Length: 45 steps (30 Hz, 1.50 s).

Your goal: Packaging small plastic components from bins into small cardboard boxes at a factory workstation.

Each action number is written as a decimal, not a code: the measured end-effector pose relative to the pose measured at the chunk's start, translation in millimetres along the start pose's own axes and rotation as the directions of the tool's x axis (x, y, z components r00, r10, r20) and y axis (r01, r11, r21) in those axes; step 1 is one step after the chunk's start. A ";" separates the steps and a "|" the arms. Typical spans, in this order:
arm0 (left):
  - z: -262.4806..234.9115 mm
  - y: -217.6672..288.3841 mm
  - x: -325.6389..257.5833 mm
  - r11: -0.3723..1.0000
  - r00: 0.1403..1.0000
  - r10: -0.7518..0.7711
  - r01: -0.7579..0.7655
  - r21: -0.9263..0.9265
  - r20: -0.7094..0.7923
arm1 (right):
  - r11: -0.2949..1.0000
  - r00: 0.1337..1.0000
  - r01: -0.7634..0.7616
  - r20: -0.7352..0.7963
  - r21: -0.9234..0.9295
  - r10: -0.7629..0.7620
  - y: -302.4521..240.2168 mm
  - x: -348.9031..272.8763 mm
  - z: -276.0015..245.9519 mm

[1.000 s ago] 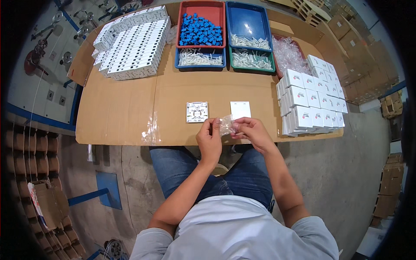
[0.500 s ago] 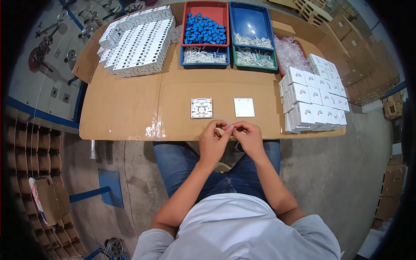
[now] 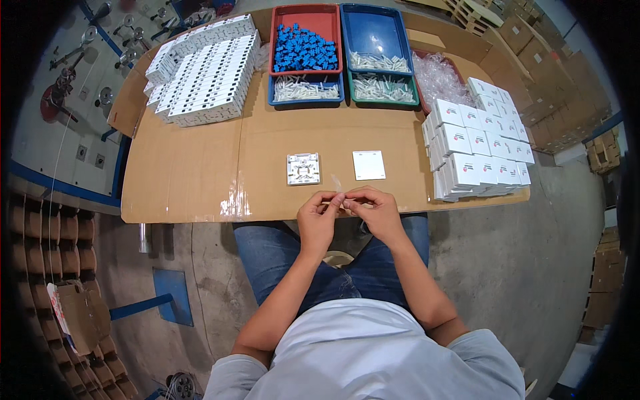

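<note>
Both hands meet at the near edge of the cardboard-covered table. My left hand (image 3: 317, 220) and my right hand (image 3: 378, 213) pinch a small, thin, see-through plastic bag (image 3: 336, 181) between thumbs and fingertips. Its upper end sticks up past the fingers; the rest is hidden, and whether anything is inside I cannot tell. Just beyond the left hand lies a square white faceplate frame (image 3: 303, 169) with its inner structure showing. To its right, beyond the right hand, rests a flat white square cover plate (image 3: 369, 165).
Small white boxes (image 3: 213, 90) fill the far left, and another stack (image 3: 477, 150) stands at the right. At the back, a red tray (image 3: 305, 13) holds blue parts; a blue tray (image 3: 373, 30), a lower blue tray (image 3: 307, 104) and a green tray (image 3: 385, 103) hold small clear bags. Clear plastic (image 3: 440, 79) fills another bin.
The see-through bag now shows above the fingertips, where before it was hidden. Both hands stay together and have shifted only slightly. The whole view has moved a little.
</note>
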<state>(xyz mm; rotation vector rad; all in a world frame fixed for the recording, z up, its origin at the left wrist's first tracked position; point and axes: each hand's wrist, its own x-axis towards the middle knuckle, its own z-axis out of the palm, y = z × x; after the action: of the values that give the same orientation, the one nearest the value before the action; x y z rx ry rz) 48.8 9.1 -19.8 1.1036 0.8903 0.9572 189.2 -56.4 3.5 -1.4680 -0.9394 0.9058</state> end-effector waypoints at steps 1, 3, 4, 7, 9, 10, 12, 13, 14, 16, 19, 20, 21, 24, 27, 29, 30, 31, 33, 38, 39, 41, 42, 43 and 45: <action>-3.0 -1.1 0.6 0.999 0.999 -0.047 0.047 -0.016 0.028 | 0.995 0.998 0.063 0.018 -0.078 -0.062 -2.2 -0.4 -1.0; -5.5 -1.8 0.0 0.995 0.994 -0.095 0.097 -0.031 0.059 | 0.980 0.992 0.124 0.037 -0.154 -0.120 -3.0 -1.6 -1.5; -5.3 -1.3 -1.2 0.997 0.995 -0.078 0.077 0.031 0.055 | 0.984 0.995 0.102 0.020 -0.149 -0.101 -2.7 -2.5 -0.3; -2.7 -1.7 -4.1 0.994 0.999 -0.017 0.012 0.105 0.045 | 0.962 0.987 0.140 -0.039 -0.233 -0.153 -0.8 -2.8 4.5; -1.3 -1.4 -4.8 0.993 0.999 0.028 -0.032 0.117 0.038 | 0.926 0.971 0.193 -0.072 -0.325 -0.228 -1.4 -1.7 7.3; -0.7 -0.6 -4.9 0.963 0.996 0.084 -0.090 0.255 0.033 | 0.924 0.960 0.172 -0.152 -0.343 -0.235 -3.4 -0.8 8.3; 1.4 -0.2 -6.2 0.911 0.989 0.141 -0.143 0.387 0.035 | 0.921 0.943 0.148 -0.230 -0.360 -0.242 -3.1 0.6 12.2; 4.7 -0.9 -8.2 0.913 0.986 0.155 -0.164 0.372 0.054 | 0.900 0.924 0.182 -0.243 -0.396 -0.294 0.0 0.8 15.4; 7.7 -1.8 -10.2 0.915 0.983 0.170 -0.185 0.358 0.073 | 0.876 0.903 0.214 -0.254 -0.433 -0.346 1.7 0.6 17.3; 11.5 -5.3 -12.3 0.937 0.984 0.155 -0.174 0.304 0.085 | 0.897 0.900 0.224 -0.273 -0.382 -0.340 2.2 0.8 19.6; 5.2 -8.4 -6.8 0.984 0.986 -0.155 0.159 -0.082 0.053 | 0.913 0.904 0.287 -0.235 -0.289 -0.358 4.8 5.6 15.7; 1.0 -9.1 -3.3 0.804 0.895 -0.432 0.436 -0.404 0.108 | 0.908 0.905 0.338 -0.180 -0.247 -0.385 5.8 7.6 12.3; -2.1 -7.0 -0.1 0.803 0.895 -0.434 0.438 -0.405 0.105 | 0.910 0.907 0.335 -0.177 -0.245 -0.382 6.2 7.9 9.5; -11.9 -6.7 9.4 0.687 0.857 -0.422 0.515 -0.512 0.296 | 0.896 0.917 0.392 0.005 -0.207 -0.400 5.4 7.0 10.7; -11.8 -16.9 6.4 0.642 0.864 -0.439 0.493 -0.587 0.246 | 0.947 0.968 0.140 -0.241 0.288 -0.069 7.0 4.7 23.0; -9.9 -18.2 4.0 0.624 0.867 -0.433 0.486 -0.613 0.246 | 0.973 0.979 0.079 -0.199 0.219 -0.035 16.0 4.6 17.5; -9.1 -17.8 3.5 0.606 0.870 -0.426 0.477 -0.636 0.247 | 0.973 0.979 0.079 -0.199 0.219 -0.034 22.1 4.6 16.5; -8.7 -18.4 3.8 0.606 0.870 -0.426 0.477 -0.636 0.247 | 0.978 0.983 0.101 -0.167 0.182 -0.071 27.6 4.4 16.3; -8.8 -20.3 5.4 0.588 0.882 -0.415 0.449 -0.673 0.225 | 0.982 0.986 0.124 -0.132 0.146 -0.105 30.9 4.7 16.5; -8.3 -21.7 7.0 0.598 0.894 -0.395 0.424 -0.680 0.211 | 0.936 0.992 0.081 -0.123 0.342 -0.040 37.2 4.3 16.6; -8.6 -22.0 6.9 0.614 0.903 -0.380 0.408 -0.676 0.200 | 0.936 0.992 0.079 -0.121 0.343 -0.040 33.2 4.1 17.2; -11.6 -25.9 7.6 0.629 0.911 -0.360 0.396 -0.669 0.201 | 0.971 0.995 0.073 -0.083 0.226 -0.055 23.2 3.7 17.7; -12.1 -26.6 8.0 0.643 0.918 -0.340 0.387 -0.661 0.207 | 0.971 0.995 0.073 -0.084 0.226 -0.055 23.1 4.2 16.7; -12.7 -27.2 8.1 0.643 0.917 -0.340 0.388 -0.660 0.207 | 0.955 0.998 -0.042 -0.038 0.293 0.055 23.1 4.7 15.2; -14.1 -28.2 8.4 0.687 0.924 -0.315 0.380 -0.619 0.218 | 0.922 0.987 -0.155 0.014 0.354 0.160 27.2 4.6 11.5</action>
<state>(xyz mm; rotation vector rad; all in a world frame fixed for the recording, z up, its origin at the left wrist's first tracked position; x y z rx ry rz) 43.3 16.6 -51.1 0.3443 0.5755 0.7877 182.3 -49.6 -24.8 -1.2473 -0.6116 1.1169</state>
